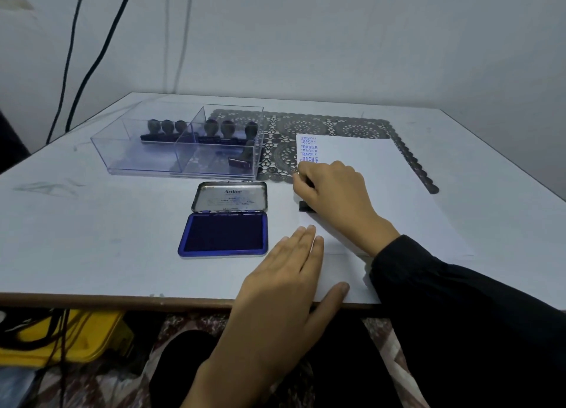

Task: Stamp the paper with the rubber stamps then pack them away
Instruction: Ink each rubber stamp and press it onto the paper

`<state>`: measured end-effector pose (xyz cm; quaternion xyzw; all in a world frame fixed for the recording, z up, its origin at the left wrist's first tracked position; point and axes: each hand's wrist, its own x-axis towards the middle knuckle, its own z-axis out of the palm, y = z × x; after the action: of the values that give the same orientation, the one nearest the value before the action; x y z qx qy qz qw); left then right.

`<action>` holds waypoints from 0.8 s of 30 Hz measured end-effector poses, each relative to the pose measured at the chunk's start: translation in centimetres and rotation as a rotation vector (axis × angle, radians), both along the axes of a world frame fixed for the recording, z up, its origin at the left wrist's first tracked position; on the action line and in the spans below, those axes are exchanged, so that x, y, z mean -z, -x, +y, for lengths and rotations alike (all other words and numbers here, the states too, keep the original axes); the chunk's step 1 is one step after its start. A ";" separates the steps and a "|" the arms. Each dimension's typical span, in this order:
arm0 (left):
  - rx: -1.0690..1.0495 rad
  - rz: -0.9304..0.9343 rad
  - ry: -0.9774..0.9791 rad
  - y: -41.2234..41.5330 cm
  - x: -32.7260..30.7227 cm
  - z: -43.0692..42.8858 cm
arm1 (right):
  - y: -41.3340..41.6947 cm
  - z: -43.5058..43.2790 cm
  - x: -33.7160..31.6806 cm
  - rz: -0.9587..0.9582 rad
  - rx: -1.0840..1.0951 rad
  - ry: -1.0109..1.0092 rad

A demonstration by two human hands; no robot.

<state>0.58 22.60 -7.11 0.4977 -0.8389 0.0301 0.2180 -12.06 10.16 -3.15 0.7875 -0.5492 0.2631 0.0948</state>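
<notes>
On a white table (92,218), one sheet of white paper (382,187) lies at about three o'clock, overlapping a grey lace placemat (306,126). Down the paper's left edge runs a column of blue imprints; several read "FRAGILE", the topmost is too blurred to read.

The person's right hand (333,193), reaching from a black sleeve (459,300), is curled closed around one rubber stamp (304,206), holding its dark base down on the paper just below the imprints. Most of that stamp is hidden by the fingers. The left hand (284,273) lies flat, fingers together and thumb spread, pressing on the paper's near left corner at six o'clock.

One ink pad (223,233) sits open at the centre, its pad dark blue, its metal lid (229,197) tipped back and printed "Artline"; the smaller print is unreadable.

At eleven o'clock stands one clear plastic box (180,144) with dividers. I count seven more stamps inside: three in the back left compartment (167,129), three in the back right (228,129), and one lying tilted at the front right (243,158).

Two black cables (76,71) hang down the wall at ten o'clock.
</notes>
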 end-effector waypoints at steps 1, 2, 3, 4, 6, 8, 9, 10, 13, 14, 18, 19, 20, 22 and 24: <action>0.001 0.002 0.001 0.0 0.0 0.0 | 0.0 0.0 0.0 -0.008 0.001 0.000; 0.002 0.001 0.001 0.0 0.0 0.0 | 0.0 0.0 0.0 -0.017 0.005 -0.002; 0.003 -0.004 0.002 0.0 0.0 0.0 | 0.0 -0.1 0.0 -0.025 0.008 -0.006; 0.002 -0.009 0.002 -0.1 0.0 0.0 | -0.1 -0.1 0.0 -0.027 0.007 -0.014; 0.002 -0.012 -0.005 0.0 0.0 0.0 | -0.1 -0.3 -0.2 -0.031 0.002 -0.049; 0.002 -0.007 -0.011 0.0 0.0 0.0 | 0.2 -0.8 -0.6 -0.064 -0.012 -0.122; 0.001 -0.002 -0.010 0.0 0.0 0.0 | 0.3 -1.1 -0.9 -0.094 -0.022 -0.168; -0.001 0.003 -0.008 -0.1 0.0 0.1 | 0.5 -1.4 -1.3 -0.137 -0.028 -0.200; -0.002 0.013 0.006 -0.1 0.0 0.1 | 1.4 -2.1 -2.8 -0.302 -0.012 -0.159; -0.002 0.017 0.007 -0.1 0.0 0.0 | 1.5 -2.2 -3.3 -0.335 -0.017 -0.140; -0.002 0.022 -0.005 -0.1 0.1 0.0 | 1.4 -2.2 -4.7 -0.372 -0.069 -0.137; -0.003 0.025 -0.008 -0.1 0.1 0.0 | 1.4 -2.2 -4.8 -0.375 -0.076 -0.138; -0.004 0.030 -0.011 -0.1 0.1 0.0 | 1.3 -2.2 -4.8 -0.381 -0.082 -0.138; 0.001 0.047 -0.019 -0.1 0.0 0.0 | 1.2 -2.3 -4.8 -0.404 -0.094 -0.133; 0.020 0.080 -0.034 -0.2 -0.3 0.2 | 1.1 -2.2 -4.7 -0.420 -0.102 -0.138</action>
<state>0.78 22.83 -6.78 0.4936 -0.8350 -0.0061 0.2432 -13.15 7.94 1.53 0.7468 -0.5329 0.3877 -0.0891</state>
